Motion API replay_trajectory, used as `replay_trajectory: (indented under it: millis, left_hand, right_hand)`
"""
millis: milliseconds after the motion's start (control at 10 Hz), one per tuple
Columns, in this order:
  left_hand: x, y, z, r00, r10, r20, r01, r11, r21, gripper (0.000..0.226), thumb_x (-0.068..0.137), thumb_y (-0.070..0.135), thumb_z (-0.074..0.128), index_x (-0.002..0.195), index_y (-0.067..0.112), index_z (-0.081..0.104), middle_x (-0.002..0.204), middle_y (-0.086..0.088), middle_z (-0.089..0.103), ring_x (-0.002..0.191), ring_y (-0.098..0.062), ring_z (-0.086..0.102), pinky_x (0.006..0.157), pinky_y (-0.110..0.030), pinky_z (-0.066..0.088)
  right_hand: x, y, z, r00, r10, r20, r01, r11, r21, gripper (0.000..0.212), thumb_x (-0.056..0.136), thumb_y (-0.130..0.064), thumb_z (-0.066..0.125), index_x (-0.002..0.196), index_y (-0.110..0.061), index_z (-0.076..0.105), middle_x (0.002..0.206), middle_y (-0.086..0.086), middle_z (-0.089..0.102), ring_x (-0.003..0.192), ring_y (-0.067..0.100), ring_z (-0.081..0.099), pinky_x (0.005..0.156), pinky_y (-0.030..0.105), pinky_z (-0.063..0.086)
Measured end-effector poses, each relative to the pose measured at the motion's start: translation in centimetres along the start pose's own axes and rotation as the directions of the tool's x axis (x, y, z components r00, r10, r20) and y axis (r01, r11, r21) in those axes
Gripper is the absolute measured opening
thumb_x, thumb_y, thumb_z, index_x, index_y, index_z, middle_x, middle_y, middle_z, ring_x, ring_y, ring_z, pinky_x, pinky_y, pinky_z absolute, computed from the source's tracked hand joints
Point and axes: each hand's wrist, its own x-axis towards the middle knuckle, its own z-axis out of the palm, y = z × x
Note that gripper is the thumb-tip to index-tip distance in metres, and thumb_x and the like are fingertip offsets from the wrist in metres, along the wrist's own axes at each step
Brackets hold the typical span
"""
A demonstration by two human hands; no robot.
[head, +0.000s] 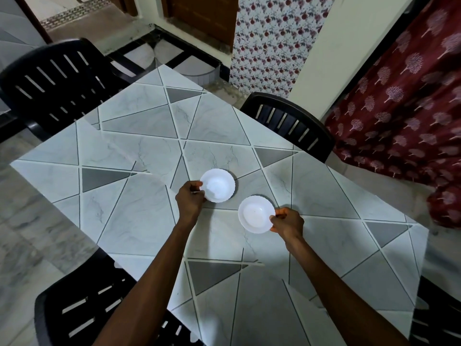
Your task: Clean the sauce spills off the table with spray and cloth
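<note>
Four black slatted plastic chairs are crowding the bench (139,136): one (57,78) is standing at the far left corner, one (287,121) is tucked against the far right edge, one (82,313) is sitting at the near left edge, and a part of the fourth (434,318) is showing at the near right. A dark red curtain (404,108) with a pale tree print is hanging just behind the right-hand chairs, and a white floral curtain (274,41) is hanging farther back beside a brown door (207,16).

The bench is lying cornerwise to the view, its long axis running from the far left down toward the near right, and its grey and white geometric top is facing up.

Two white scalloped bowls are sitting near the middle of it, both mouths turned upward, close together but apart. The left hand (190,198) is pinching the left rim of the far bowl (217,185), thumb on top. The right hand (287,222) is pinching the right rim of the near bowl (256,214). Whether either bowl is resting on the top or hanging just above it cannot be told. Both forearms are reaching in from the near edge, well apart.
</note>
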Motion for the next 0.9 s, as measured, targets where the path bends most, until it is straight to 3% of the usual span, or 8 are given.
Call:
replay_trajectory:
  millis: [300,400,600,700,800,900]
  left_hand:
    - [0.5,0.0,-0.2,0.999,-0.001,-0.04,0.001,1.0,-0.003,0.026,0.073,0.005,0.063,0.093,0.022,0.068,0.088,0.008,0.067,0.092,-0.024,0.068,0.085,-0.05,0.058]
    - [0.3,0.4,-0.2,0.999,-0.009,-0.042,0.008,1.0,-0.011,0.026,0.075,0.001,0.064,0.095,0.017,0.069,0.086,0.007,0.066,0.091,-0.023,0.067,0.084,-0.051,0.058]
    - [0.0,0.6,-0.5,0.999,-0.035,-0.024,0.035,0.999,-0.004,0.025,0.075,0.009,0.066,0.093,0.026,0.067,0.094,0.002,0.069,0.092,-0.027,0.069,0.086,-0.048,0.057]
    - [-0.4,1.2,-0.6,0.999,0.014,-0.048,-0.012,0.999,0.052,0.021,0.082,0.007,0.067,0.1,0.018,0.066,0.099,0.001,0.07,0.093,-0.027,0.067,0.087,-0.041,0.055]
    - [-1.6,2.1,-1.0,0.993,0.063,-0.098,-0.055,0.996,0.077,0.018,0.086,0.008,0.067,0.105,0.009,0.067,0.104,-0.005,0.071,0.095,-0.019,0.065,0.086,-0.032,0.052]
    - [-3.5,2.2,-1.2,0.992,0.088,-0.094,-0.082,0.994,0.07,0.014,0.09,0.018,0.066,0.104,0.013,0.067,0.101,0.001,0.07,0.094,-0.019,0.065,0.086,-0.036,0.053]
  right_hand:
    - [-0.4,-1.3,1.6,1.0,-0.004,0.026,0.005,1.0,-0.02,0.011,0.084,-0.002,0.075,0.089,-0.01,0.069,0.099,0.009,0.072,0.089,0.028,0.069,0.071,0.042,0.064]
    - [-0.6,-1.9,2.1,1.0,0.001,0.03,-0.001,1.0,-0.022,0.011,0.085,-0.003,0.074,0.089,-0.012,0.069,0.099,0.008,0.072,0.081,0.024,0.069,0.07,0.04,0.064]
    - [-0.9,-2.5,2.2,0.999,-0.009,0.041,0.012,0.998,-0.067,0.012,0.085,-0.007,0.072,0.088,-0.018,0.068,0.1,0.007,0.073,0.077,0.024,0.069,0.073,0.045,0.064]
    - [-0.9,-2.6,1.9,0.998,-0.056,0.003,0.056,0.992,-0.11,0.015,0.081,-0.012,0.069,0.081,-0.026,0.065,0.094,0.002,0.073,0.084,0.029,0.07,0.08,0.043,0.061]
    - [-1.8,-3.0,0.8,0.993,-0.117,-0.029,0.111,0.979,-0.169,0.012,0.088,-0.011,0.066,0.098,-0.017,0.069,0.095,-0.002,0.067,0.091,0.023,0.063,0.081,0.03,0.051]
    - [-2.8,-2.9,-0.1,0.982,-0.188,-0.023,0.185,0.979,-0.089,0.011,0.091,-0.013,0.065,0.099,-0.016,0.071,0.098,-0.002,0.072,0.091,0.019,0.065,0.081,0.028,0.05]
